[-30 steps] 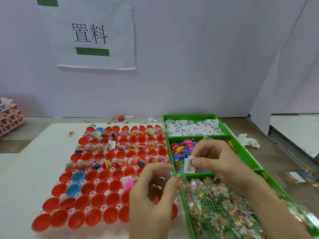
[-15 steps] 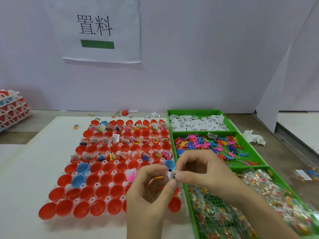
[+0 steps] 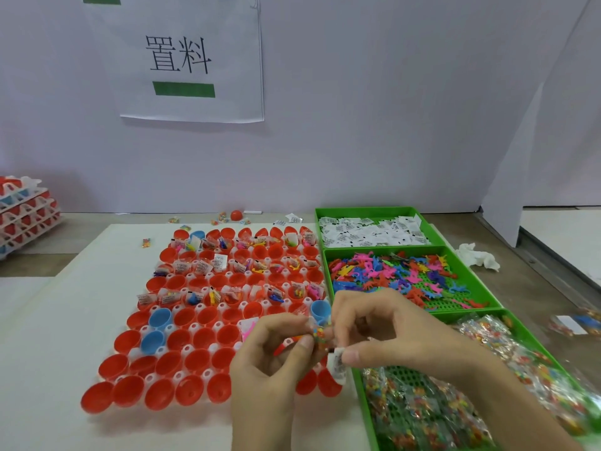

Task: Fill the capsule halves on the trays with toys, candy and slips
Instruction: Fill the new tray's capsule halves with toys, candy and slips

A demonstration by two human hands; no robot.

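Capsule halves, mostly red with a few blue ones, sit open side up in a white tray on the counter, left of centre. The far rows and one middle row already contain toys, candy and printed slips; the near rows show bare cups. Both hands hover over the near right corner of the tray and hide the cups there. The left hand has its fingers curled, pinching a candy packet, with a red toy held against the palm. The right hand has thumb and forefinger clamped on a white slip, and its wrist crosses part of the nearest bin. Three green bins stand in a row just right of the tray: the far bin holds white slips, the middle bin holds small coloured plastic toys, and the near bin holds clear candy packets. A paper sign on the back wall reads "置料" above a green bar. A stack of filled trays stands at the far left. A loose red capsule half and stray packets lie behind the tray, a crumpled tissue lies right of the bins, and more packets lie at the right edge.
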